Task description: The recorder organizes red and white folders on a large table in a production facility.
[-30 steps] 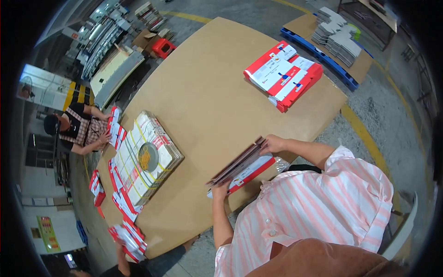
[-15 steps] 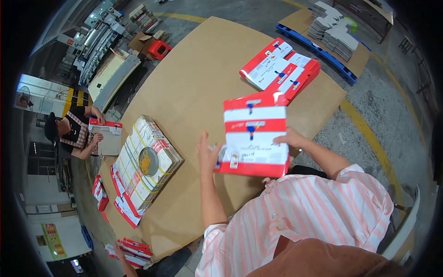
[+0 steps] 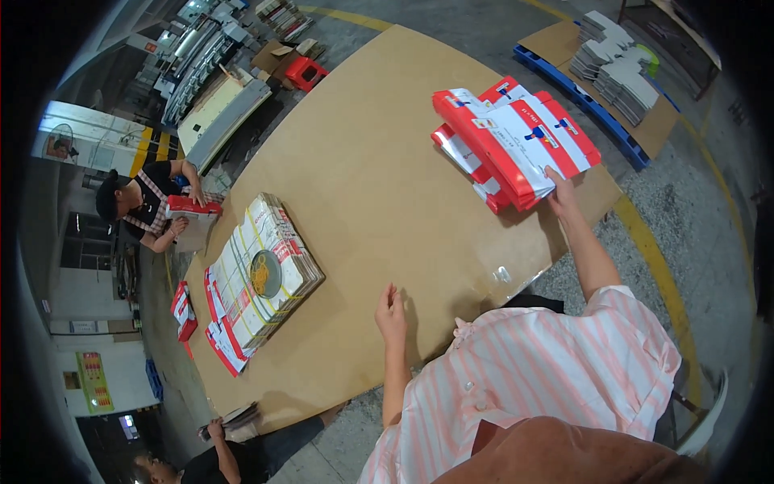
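My right hand (image 3: 558, 192) grips the near edge of a bundle of flat red-and-white printed cartons (image 3: 516, 133), thumb on top. The bundle is tilted over other red-and-white cartons (image 3: 461, 153) at the far right of the table and partly hides them. My left hand (image 3: 391, 316) is held above the near part of the table, empty, its fingers extended upward and loosely apart. It touches nothing that I can see.
A strapped stack of flat cardboard (image 3: 242, 310), topped by a grey dish (image 3: 272, 284) of yellow rubber bands, stands on the brown table (image 3: 363, 161). One co-worker (image 3: 153, 198) handles a carton at left; another person (image 3: 218, 456) holds a stack. Grey cut sheets (image 3: 617, 73) lie beyond a blue pallet (image 3: 580, 109).
The carton bundle has moved from in front of me to the far-right pile in my right hand. My left hand has let go of it. The person at lower left now holds different-looking pieces.
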The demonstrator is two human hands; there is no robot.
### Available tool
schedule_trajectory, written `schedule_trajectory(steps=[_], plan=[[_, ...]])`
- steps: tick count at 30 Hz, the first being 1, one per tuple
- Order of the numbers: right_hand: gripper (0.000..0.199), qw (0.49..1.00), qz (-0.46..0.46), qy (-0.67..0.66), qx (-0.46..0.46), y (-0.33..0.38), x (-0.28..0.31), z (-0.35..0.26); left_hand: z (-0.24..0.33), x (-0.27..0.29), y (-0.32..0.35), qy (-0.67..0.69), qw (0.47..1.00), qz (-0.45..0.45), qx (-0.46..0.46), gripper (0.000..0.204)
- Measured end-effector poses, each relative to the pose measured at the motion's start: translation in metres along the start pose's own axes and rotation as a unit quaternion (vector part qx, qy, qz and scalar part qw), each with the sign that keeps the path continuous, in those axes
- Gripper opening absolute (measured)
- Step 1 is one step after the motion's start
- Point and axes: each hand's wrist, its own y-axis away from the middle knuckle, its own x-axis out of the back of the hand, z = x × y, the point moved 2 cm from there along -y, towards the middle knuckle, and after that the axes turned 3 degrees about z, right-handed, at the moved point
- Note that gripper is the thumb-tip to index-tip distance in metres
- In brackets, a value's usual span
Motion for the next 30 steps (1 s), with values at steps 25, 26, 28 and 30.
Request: schedule_trajectory(steps=[25,26,28,30], plan=[[0.045,0.986,-0.011,0.088,-0.140,-0.059,0.024,0.002,-0.013,-0.062,0.024,-0.157,0.983,-0.085,-0.038,0.027],[0.045,0.986,-0.011,0.089,-0.139,-0.058,0.024,0.002,-0.015,-0.062,0.026,-0.156,0.983,-0.085,-0.038,0.027],[0.044,0.989,-0.026,0.089,-0.119,-0.055,0.016,0.001,-0.017,-0.064,0.028,-0.152,0.983,-0.098,-0.033,0.027],[0.044,0.990,-0.016,0.088,-0.113,-0.053,0.011,0.000,-0.018,-0.066,0.028,-0.141,0.984,-0.104,-0.031,0.027]])
